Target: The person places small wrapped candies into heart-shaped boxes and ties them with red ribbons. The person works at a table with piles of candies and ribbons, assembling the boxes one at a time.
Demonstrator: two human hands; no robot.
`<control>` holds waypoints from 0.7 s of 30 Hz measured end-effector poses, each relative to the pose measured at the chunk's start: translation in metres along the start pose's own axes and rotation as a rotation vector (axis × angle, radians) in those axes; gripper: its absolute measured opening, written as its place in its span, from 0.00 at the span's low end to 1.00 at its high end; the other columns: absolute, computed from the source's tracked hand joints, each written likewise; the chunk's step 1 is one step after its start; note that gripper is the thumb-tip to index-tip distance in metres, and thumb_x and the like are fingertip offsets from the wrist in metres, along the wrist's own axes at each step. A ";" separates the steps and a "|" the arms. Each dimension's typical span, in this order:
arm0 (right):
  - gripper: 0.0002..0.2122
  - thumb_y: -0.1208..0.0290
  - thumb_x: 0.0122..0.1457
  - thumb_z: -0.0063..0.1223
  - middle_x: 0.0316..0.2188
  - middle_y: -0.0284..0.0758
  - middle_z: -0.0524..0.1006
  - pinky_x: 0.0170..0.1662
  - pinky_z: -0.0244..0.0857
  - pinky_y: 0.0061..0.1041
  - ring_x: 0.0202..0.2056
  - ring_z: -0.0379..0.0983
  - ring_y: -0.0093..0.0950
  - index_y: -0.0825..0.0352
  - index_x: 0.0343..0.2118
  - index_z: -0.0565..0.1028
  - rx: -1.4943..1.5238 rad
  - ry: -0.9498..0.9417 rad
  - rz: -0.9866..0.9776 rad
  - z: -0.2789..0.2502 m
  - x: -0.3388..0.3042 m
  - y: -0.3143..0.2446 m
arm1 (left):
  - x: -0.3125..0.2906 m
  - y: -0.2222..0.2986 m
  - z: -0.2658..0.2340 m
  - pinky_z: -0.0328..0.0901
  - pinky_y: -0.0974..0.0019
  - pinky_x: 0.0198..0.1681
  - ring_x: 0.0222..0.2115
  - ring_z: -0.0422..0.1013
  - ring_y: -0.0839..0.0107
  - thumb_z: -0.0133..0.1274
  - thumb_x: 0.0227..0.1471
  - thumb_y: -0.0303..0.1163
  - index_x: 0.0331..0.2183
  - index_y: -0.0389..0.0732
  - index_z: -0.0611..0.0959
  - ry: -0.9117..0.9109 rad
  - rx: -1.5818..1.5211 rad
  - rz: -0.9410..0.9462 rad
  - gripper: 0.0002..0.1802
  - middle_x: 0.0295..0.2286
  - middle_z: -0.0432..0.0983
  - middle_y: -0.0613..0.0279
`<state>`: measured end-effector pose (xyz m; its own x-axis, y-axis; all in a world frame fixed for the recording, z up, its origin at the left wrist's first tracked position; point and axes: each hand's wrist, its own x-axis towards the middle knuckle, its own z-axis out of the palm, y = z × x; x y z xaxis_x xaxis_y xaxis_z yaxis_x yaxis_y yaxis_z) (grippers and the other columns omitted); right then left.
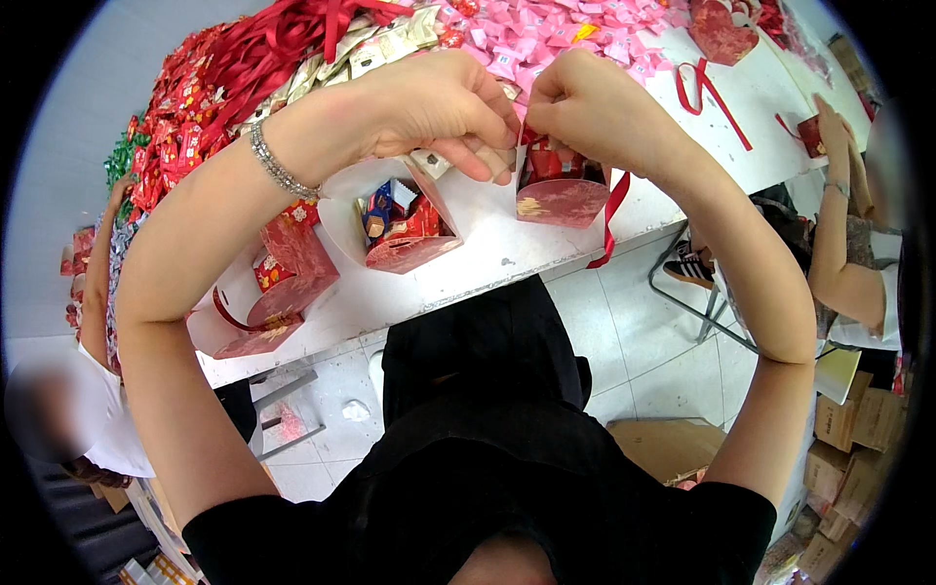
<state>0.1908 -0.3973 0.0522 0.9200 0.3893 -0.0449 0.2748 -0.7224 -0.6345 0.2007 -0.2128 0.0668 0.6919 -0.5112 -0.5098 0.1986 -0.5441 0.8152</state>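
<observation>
My left hand [444,112] and my right hand [585,107] meet above a small red gift box [558,195] standing on the white table [487,258]. Both hands pinch a red ribbon [614,210] at the box's top; its loose end hangs down past the table edge. The box holds red wrapped sweets. A silver bracelet [278,166] circles my left wrist.
Three open red-and-white gift boxes [405,229] with sweets stand to the left. Piles of pink sweets [546,34], red sweets [175,136] and red ribbons [283,39] cover the far table. Other people sit at the left and right; cardboard cartons [858,429] lie on the floor.
</observation>
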 end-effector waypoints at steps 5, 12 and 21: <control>0.11 0.67 0.48 0.51 0.16 0.41 0.77 0.30 0.70 0.37 0.22 0.76 0.41 0.69 0.19 0.79 -0.065 0.129 -0.191 0.010 -0.004 0.002 | 0.005 0.005 -0.011 0.75 0.72 0.27 0.26 0.78 0.72 0.49 0.53 0.32 0.39 0.33 0.80 -0.019 0.181 -0.047 0.15 0.27 0.80 0.58; 0.10 0.66 0.53 0.57 0.27 0.40 0.80 0.33 0.69 0.26 0.29 0.78 0.29 0.67 0.34 0.80 0.065 0.805 -0.212 -0.049 -0.010 0.113 | -0.018 0.009 -0.078 0.64 0.53 0.29 0.24 0.70 0.51 0.51 0.35 0.27 0.17 0.35 0.75 0.476 1.511 0.251 0.05 0.16 0.70 0.49; 0.14 0.61 0.55 0.56 0.30 0.44 0.78 0.39 0.67 0.37 0.37 0.75 0.38 0.70 0.29 0.80 -0.647 0.726 0.184 -0.021 0.037 0.278 | -0.015 0.017 -0.001 0.61 0.52 0.53 0.50 0.65 0.48 0.64 0.42 0.41 0.37 0.38 0.74 0.162 0.995 0.790 0.24 0.49 0.67 0.49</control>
<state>0.3068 -0.5960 -0.1095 0.8525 -0.0491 0.5204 0.0110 -0.9937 -0.1118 0.1946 -0.2133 0.0885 0.4744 -0.8730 0.1128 -0.8565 -0.4282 0.2882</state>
